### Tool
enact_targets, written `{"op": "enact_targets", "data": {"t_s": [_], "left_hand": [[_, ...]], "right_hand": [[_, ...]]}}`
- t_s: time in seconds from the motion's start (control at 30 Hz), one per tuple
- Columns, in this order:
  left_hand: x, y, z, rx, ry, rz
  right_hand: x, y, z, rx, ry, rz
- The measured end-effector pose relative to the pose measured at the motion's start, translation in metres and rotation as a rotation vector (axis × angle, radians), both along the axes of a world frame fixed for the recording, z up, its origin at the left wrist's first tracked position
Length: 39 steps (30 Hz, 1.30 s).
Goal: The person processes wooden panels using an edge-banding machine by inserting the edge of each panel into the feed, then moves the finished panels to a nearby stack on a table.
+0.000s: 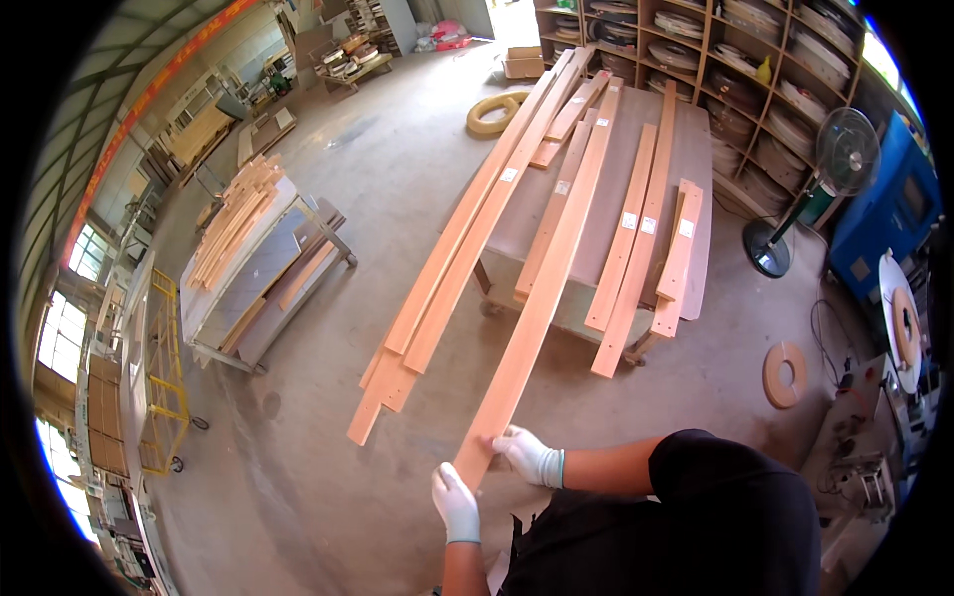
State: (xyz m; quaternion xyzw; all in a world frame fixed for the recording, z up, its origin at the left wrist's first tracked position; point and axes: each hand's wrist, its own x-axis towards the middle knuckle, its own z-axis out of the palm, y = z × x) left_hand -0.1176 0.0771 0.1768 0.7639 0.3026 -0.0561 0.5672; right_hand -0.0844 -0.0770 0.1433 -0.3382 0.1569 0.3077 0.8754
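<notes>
Head view here: the left hand (455,505), in a white glove, is wrapped around the left side of a long wooden board (524,343) right by its near end, and the right hand (530,455), gloved too, is gripping the right side a bit farther up. The board sticks way out past the near edge of the surface (691,139), far end over by the far edge. More long boards (463,266) overhang the near left corner, and some shorter boards (679,263) poke past the near right one.
</notes>
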Motion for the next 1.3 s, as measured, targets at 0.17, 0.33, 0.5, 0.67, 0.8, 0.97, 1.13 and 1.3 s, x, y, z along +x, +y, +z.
{"op": "enact_targets", "data": {"t_s": [0.17, 0.33, 0.5, 0.67, 0.8, 0.97, 1.13, 1.3], "left_hand": [[-0.017, -0.019, 0.018, -0.160, -0.033, -0.106], [-0.103, 0.051, -0.044, -0.316, -0.020, -0.008], [-0.233, 0.094, -0.059, -0.397, 0.093, 0.434], [-0.310, 0.094, -0.076, -0.294, 0.158, 0.585], [-0.327, 0.080, -0.095, -0.239, 0.046, 0.554], [-0.322, 0.078, -0.003, 0.213, -0.050, 0.251], [-0.373, 0.091, 0.045, 0.435, -0.096, 0.417], [-0.470, 0.095, 0.071, 0.588, 0.046, 0.614]], "right_hand": [[0.029, -0.025, -0.003, -0.084, 0.113, -0.339], [0.083, -0.084, -0.023, -0.238, 0.110, -0.462], [0.164, -0.150, -0.016, -0.504, 0.162, -0.532], [0.115, -0.153, -0.067, -1.492, -0.179, 0.519], [-0.009, -0.091, -0.171, -1.521, -1.365, 1.415], [-0.087, 0.015, -0.120, -1.180, -1.080, 1.354], [-0.040, 0.032, -0.147, -1.041, -1.370, 1.060], [-0.044, 0.104, -0.119, -0.749, -0.640, 1.119]]}}
